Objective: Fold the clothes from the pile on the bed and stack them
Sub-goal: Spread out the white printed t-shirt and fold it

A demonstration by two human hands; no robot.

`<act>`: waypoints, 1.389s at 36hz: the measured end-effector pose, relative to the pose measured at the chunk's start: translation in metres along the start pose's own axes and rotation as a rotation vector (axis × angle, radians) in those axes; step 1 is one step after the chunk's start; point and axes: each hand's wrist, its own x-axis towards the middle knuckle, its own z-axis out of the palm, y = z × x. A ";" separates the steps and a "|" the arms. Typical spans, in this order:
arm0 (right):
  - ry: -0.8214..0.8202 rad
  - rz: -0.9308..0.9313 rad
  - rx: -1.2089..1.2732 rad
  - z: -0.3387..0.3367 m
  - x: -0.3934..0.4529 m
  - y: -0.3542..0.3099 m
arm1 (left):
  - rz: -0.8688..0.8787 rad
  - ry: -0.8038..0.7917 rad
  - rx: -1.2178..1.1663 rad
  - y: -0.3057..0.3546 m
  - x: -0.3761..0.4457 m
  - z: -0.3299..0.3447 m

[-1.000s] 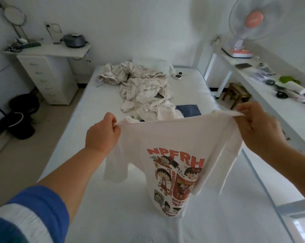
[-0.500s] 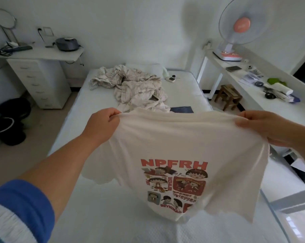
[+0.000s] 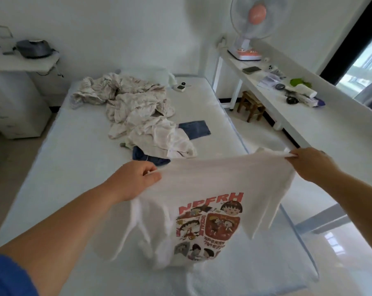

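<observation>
A white T-shirt (image 3: 215, 184) with a red "NPFRH" cartoon print hangs stretched between both hands above the near end of the bed (image 3: 74, 159). My left hand (image 3: 136, 180) grips its left shoulder edge. My right hand (image 3: 311, 163) pinches the right shoulder edge. The shirt's lower part is blurred and bunches down onto the mattress. Further up the bed lies the pile of crumpled pale clothes (image 3: 138, 110), with a dark blue garment (image 3: 148, 157) poking out at its near edge. A folded blue piece (image 3: 194, 129) lies flat just right of the pile.
A small white device (image 3: 179, 87) sits near the head of the bed. Right of the bed runs a long white shelf desk (image 3: 309, 116) with a fan (image 3: 253, 24) and small items, and a wooden stool (image 3: 252, 104) beneath. A white drawer unit (image 3: 14, 99) stands at the left.
The shirt has swung down and to the right, its hem now bunching on the mattress. My left hand dropped lower and my right hand moved out to the right; the view tilted up the bed.
</observation>
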 end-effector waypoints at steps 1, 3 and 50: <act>-0.017 0.072 0.152 0.001 0.007 0.014 | 0.014 -0.007 -0.032 0.013 0.004 0.011; -0.040 0.279 0.641 -0.006 0.019 0.041 | 0.051 -0.019 -0.110 0.044 0.015 0.036; -0.375 -0.676 0.055 0.442 0.027 -0.587 | -1.203 0.514 -0.348 -0.518 -0.121 0.163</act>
